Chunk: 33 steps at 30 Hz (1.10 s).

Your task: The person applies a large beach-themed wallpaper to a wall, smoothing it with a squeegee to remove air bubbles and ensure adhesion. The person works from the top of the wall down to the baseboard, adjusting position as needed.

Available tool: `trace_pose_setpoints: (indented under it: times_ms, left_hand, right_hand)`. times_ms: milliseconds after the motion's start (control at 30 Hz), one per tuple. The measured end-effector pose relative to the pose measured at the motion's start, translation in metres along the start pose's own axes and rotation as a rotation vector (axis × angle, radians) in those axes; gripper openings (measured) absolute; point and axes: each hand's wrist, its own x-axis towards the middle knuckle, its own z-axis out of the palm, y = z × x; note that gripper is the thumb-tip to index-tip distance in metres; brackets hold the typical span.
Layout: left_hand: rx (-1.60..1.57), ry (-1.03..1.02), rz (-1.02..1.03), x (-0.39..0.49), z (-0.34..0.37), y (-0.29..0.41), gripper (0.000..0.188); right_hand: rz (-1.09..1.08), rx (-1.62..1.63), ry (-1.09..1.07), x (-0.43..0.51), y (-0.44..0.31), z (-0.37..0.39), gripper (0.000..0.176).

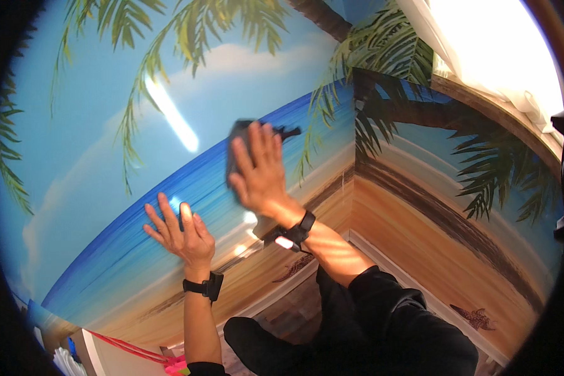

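Before me rises a glossy wall with a beach mural (136,211) of sea, sand and palm fronds. My right hand (259,171) lies flat over a dark grey cloth (237,141), pressing it to the blue sea band. The cloth is slightly blurred, and part of it sticks out past the fingertips to the right. Lower and to the left, my left hand (183,237) is spread on or close to the mural, holding nothing; whether its palm touches cannot be told. Each wrist wears a black strap with a small device.
The mural continues round a corner (354,141) onto the right wall, below a ledge (498,110) with white curtain fabric (512,56). A pale baseboard (263,301) edges the wood-look floor (293,308). At lower left are red cords (127,347) and a white bundle (66,362).
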Motion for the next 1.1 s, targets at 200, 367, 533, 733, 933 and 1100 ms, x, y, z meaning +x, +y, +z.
trace_pose_setpoints:
  times_ms: [200,367,533,733,933,1100]
  left_hand:
    - [-0.096,-0.049,0.081,-0.002,0.015,0.029,0.021]
    - [-0.267,-0.170,0.145,-0.003,0.042,0.082,0.022]
    - [-0.152,-0.110,0.147,0.002,0.052,0.094,0.030]
    - [-0.151,-0.114,0.142,0.003,0.051,0.095,0.029]
    - [-0.150,-0.111,0.156,0.003,0.050,0.094,0.028]
    - [-0.146,-0.081,0.141,0.003,0.053,0.094,0.027]
  right_hand:
    - [0.268,-0.012,0.092,-0.050,0.019,-0.026,0.070]
    - [0.098,0.024,-0.052,-0.050,0.014,-0.023,0.071]
    - [0.234,-0.105,0.050,0.009,0.090,-0.034,0.069]
    - [0.384,-0.103,0.129,-0.049,0.075,-0.044,0.070]
    - [0.266,-0.139,0.159,0.003,0.091,-0.033,0.070]
    - [0.330,-0.145,0.192,0.011,0.123,-0.042,0.070]
